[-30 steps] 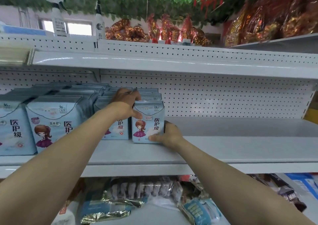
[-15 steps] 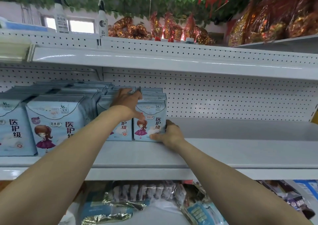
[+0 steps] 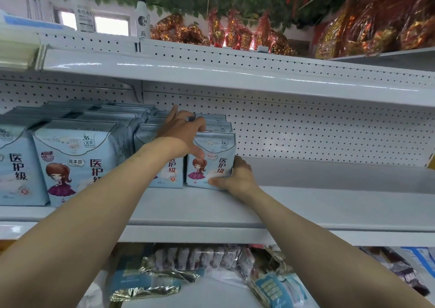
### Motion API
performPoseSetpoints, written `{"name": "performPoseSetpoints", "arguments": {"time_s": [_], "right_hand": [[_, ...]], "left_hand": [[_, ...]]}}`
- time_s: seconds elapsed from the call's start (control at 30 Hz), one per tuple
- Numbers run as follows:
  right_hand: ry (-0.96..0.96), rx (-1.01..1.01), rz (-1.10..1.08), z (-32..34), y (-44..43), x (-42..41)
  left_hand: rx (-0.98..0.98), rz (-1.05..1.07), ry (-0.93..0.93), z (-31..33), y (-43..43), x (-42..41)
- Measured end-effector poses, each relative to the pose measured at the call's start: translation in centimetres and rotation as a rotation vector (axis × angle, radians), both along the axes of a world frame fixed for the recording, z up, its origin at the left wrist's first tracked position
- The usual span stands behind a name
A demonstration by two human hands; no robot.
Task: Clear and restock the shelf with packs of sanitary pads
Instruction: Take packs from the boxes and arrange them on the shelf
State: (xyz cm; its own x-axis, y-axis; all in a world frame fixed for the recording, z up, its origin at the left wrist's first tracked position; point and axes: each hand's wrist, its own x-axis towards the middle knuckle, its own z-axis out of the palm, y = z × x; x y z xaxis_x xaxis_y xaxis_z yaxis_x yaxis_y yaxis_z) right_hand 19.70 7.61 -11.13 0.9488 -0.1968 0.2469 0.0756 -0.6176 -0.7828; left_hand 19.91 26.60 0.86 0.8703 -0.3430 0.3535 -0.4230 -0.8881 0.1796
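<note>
A small light-blue pack of sanitary pads [image 3: 219, 157] with a cartoon girl stands upright on the white metal shelf [image 3: 306, 208], at the right end of a row. My left hand [image 3: 181, 132] grips its top left corner, thumb on the front face and fingers over the top. My right hand [image 3: 237, 178] holds its lower right corner, thumb across the front bottom edge. Behind it stand more small packs [image 3: 217, 122]. Another small pack [image 3: 173, 175] stands directly to its left, partly hidden by my left forearm. Larger blue packs [image 3: 75, 157] fill the shelf's left side.
The shelf's right half is bare, backed by white pegboard [image 3: 317, 133]. An upper shelf [image 3: 211, 74] hangs close overhead, with spray bottles [image 3: 143, 22] and red-gold wrapped goods [image 3: 235, 34] above. Below, loose foil and plastic packets [image 3: 200, 263] lie on a lower level.
Both hands keep their grip on the small pack, which has moved slightly back and right in line with its neighbour. The view has tilted up a little.
</note>
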Motion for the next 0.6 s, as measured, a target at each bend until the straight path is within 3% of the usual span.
{"name": "performPoseSetpoints", "arguments": {"time_s": [0.23, 0.4, 0.6], "right_hand": [[0.018, -0.014, 0.014, 1.0, -0.3, -0.6], [0.088, 0.130, 0.127, 0.5, -0.5, -0.7], [0.095, 0.152, 0.161, 0.7, -0.3, -1.0]], "left_hand": [[0.061, 0.018, 0.009, 0.8, 0.0, -1.8], [0.094, 0.031, 0.007, 0.9, 0.1, -2.2], [0.111, 0.040, 0.003, 0.8, 0.1, -2.3]]}}
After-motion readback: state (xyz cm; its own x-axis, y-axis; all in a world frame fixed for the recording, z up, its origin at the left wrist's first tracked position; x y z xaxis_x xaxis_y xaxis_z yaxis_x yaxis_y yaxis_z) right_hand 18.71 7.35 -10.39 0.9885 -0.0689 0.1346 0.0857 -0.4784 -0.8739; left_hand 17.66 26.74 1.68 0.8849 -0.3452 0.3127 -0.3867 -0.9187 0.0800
